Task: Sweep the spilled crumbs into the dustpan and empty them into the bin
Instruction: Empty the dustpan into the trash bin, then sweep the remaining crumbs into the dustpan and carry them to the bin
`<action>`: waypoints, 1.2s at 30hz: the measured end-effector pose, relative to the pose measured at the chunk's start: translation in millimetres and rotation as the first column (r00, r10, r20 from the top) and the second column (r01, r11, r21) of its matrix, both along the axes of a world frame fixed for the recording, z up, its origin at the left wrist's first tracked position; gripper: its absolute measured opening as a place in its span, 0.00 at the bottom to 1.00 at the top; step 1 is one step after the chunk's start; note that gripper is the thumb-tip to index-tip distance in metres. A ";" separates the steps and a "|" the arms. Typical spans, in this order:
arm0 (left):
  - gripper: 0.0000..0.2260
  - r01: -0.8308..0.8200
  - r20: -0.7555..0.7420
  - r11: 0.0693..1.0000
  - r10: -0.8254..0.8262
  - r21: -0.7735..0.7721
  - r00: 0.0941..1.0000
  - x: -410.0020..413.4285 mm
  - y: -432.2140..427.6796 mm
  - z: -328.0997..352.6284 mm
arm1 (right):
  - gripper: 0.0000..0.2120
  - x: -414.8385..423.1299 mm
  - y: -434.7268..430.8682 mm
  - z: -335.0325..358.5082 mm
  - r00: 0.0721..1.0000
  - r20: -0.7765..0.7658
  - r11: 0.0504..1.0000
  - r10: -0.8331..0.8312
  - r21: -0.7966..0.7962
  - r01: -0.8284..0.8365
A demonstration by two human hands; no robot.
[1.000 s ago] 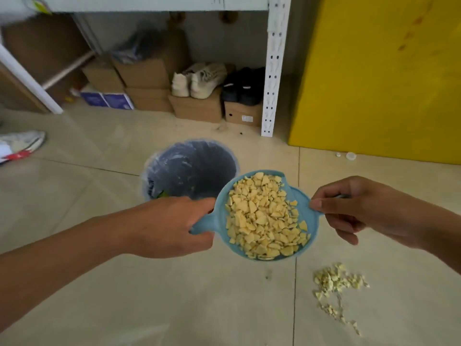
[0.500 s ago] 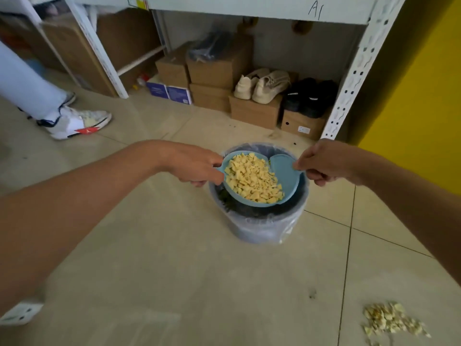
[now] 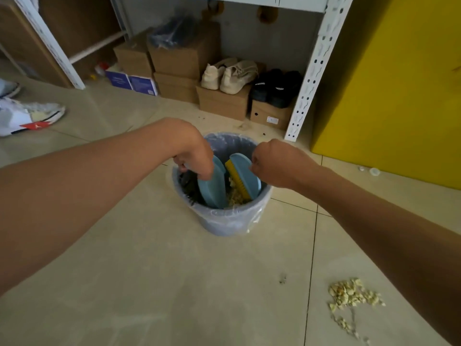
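Note dustpan (image 3: 212, 188), pale blue plastic, stood almost on edge inside the bin (image 3: 224, 221), mouth downward. Note yellow crumbs (image 3: 237, 197) heaped low in the bin between dustpan and brush (image 3: 245, 176). Record brush as blue-backed and yellow-bristled, likewise inside the bin, just beside the dustpan with bristles facing it.

Record left hand (image 3: 193, 151) as closed downward round the dustpan's handle end, with the handle hidden beneath the fingers. Record right hand (image 3: 277, 163) as clenched at the brush's upper end; hold on the brush handle judged, not seen.

Judge dustpan light, rigid and smooth, liable to twist in a slack hold. Take by the handle only, firmly. Judge crumbs dry, light and brittle, apt to scatter or bounce off the lip. Expect the thin liner over the bin rim to snag on the pan edge. Judge bin light enough to shift if knocked.

Log second heap (image 3: 351, 294) of the same crumbs on the tiled floor (image 3: 174, 283), to the right and well apart from the bin. Rate task as partly done.

Beyond the bin, note white shelf upright (image 3: 314, 68), cardboard boxes (image 3: 184, 53), shoes (image 3: 229, 73) atop them, yellow panel (image 3: 399, 83), and a sneaker (image 3: 27, 116) at far left.
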State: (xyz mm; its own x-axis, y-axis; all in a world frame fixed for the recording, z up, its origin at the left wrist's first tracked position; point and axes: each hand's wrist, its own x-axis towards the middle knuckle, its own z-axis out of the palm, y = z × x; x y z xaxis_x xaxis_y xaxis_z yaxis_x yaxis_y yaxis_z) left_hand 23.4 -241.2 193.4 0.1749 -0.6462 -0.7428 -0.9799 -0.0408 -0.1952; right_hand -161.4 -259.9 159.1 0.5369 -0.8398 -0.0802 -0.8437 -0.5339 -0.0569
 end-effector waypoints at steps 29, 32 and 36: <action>0.19 0.198 -0.224 0.948 -0.255 -0.249 0.941 -2.9 188.8 -10.8 | 0.10 -236.2 161.1 -73.1 0.907 0.230 0.430 -0.353 0.901 -0.061; 0.20 0.282 -0.190 0.954 -0.298 -0.106 0.936 -17.1 195.4 -44.3 | 0.10 -225.3 193.7 -129.5 0.975 0.165 0.622 -0.151 0.782 -0.036; 0.14 0.327 -0.193 0.944 -0.311 0.056 0.931 -38.5 199.6 -91.2 | 0.12 -204.1 227.2 -182.4 0.981 0.111 0.662 -0.158 0.749 0.022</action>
State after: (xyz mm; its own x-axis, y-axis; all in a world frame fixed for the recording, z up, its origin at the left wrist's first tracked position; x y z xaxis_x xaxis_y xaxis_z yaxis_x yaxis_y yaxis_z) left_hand -15.1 -41.6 102.2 -0.1708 -0.5785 -0.7976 -0.9575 0.2884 -0.0042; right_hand -365.4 -32.7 -23.3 0.5238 -0.5820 -0.6220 -0.8284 -0.1778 -0.5312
